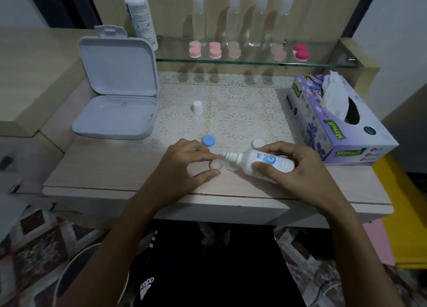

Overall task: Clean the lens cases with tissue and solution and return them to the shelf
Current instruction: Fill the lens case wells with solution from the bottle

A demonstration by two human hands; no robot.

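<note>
While the right hand (pixel 293 166) grips a small white solution bottle (pixel 263 164) tipped on its side, nozzle pointing left, the left hand (pixel 184 161) pinches the open lens case (pixel 221 164) between thumb and fingers near the front edge of the surface (pixel 115 168). One well of the case looks white; the clear one beside it sits right under the nozzle. Two loose caps lie just behind the hands — a blue cap (pixel 208 140) and a white cap (pixel 258 143). Farther back on the lace mat (pixel 233 103) stands the bottle's white cap (pixel 198 107), upright. An open white hinged box (pixel 116 99) sits at the left, a purple tissue box (pixel 335 122) at the right with a tissue sticking out. On the glass shelf (pixel 254 62) behind — a row of pink lens cases (pixel 215 50), a darker pink lens case (pixel 301 52) at the right end, four clear bottles (pixel 261 20) behind them, and a large white bottle (pixel 141 15) at the left end.
</note>
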